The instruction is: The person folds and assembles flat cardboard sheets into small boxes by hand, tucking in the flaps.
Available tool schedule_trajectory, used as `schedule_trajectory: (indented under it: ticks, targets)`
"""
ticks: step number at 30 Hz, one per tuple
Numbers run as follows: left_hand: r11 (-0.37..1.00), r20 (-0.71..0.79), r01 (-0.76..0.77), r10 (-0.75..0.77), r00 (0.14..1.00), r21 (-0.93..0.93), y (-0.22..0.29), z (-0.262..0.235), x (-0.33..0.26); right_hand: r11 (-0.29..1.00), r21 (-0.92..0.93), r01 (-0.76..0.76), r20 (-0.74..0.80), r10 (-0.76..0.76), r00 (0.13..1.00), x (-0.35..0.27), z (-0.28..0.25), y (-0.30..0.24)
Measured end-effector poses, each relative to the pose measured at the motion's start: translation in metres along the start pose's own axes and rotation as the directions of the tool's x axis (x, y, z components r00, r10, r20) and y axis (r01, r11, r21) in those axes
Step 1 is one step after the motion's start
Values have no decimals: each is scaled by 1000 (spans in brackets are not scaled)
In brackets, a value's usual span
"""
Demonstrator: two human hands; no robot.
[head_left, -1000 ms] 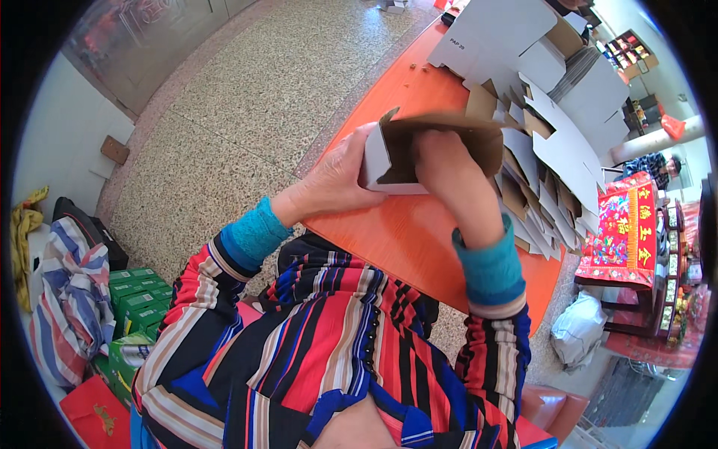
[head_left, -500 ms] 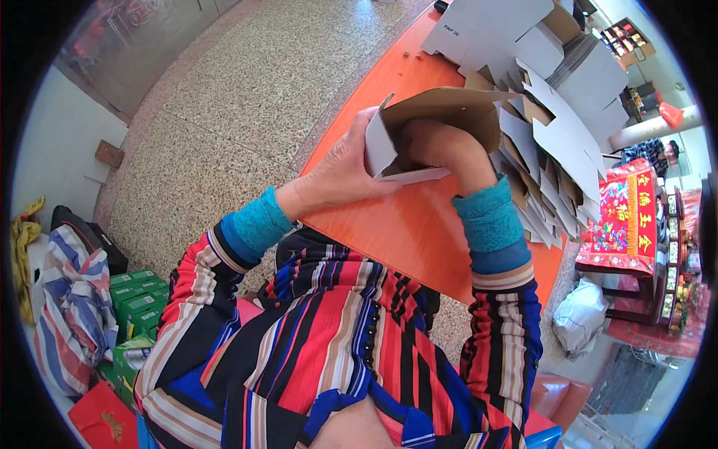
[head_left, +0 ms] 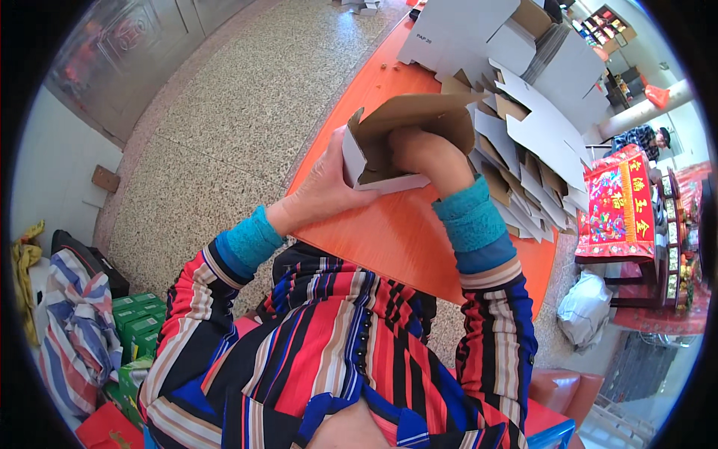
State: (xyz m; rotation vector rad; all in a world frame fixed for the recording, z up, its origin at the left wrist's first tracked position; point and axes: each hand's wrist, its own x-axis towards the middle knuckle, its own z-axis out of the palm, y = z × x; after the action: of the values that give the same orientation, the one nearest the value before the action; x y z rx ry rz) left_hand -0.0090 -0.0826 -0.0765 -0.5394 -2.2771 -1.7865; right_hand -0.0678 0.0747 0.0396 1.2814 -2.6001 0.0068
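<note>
A cardboard box, white outside and brown inside, is held over the orange table with its open end toward me. My left hand grips the box's left side, the thumb along the lower edge and the fingers partly hidden behind the wall. Into the open end reaches my right hand, bent at the wrist. Its fingers are hidden inside the box, so whether they hold anything does not show. A loose pile of flat white-and-brown cardboard blanks lies just right of the box.
Larger white cartons stand at the far end of the orange table. A red embroidered cloth drapes furniture at right, near a white bag. Green boxes and a striped bag sit on the left. A person is at far right.
The whole view has shifted slightly, so the box, hands and pile appear further left. My left hand still grips the box, and my right hand remains inside it.
</note>
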Motion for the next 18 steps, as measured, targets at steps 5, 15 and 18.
schedule_trajectory:
  ticks: [5,15,18]
  targets:
    - [999,-9,23,-23,1000,22,-1,0,-1,997,-55,53,16,-52,999,3,-2,-6]
    - [999,-21,-3,4,1000,50,7,2,6,975,-148,164,69,-155,986,-9,-11,-4]
    - [998,-23,29,-28,999,59,12,-1,1,968,-149,202,89,-190,978,-24,-9,0]
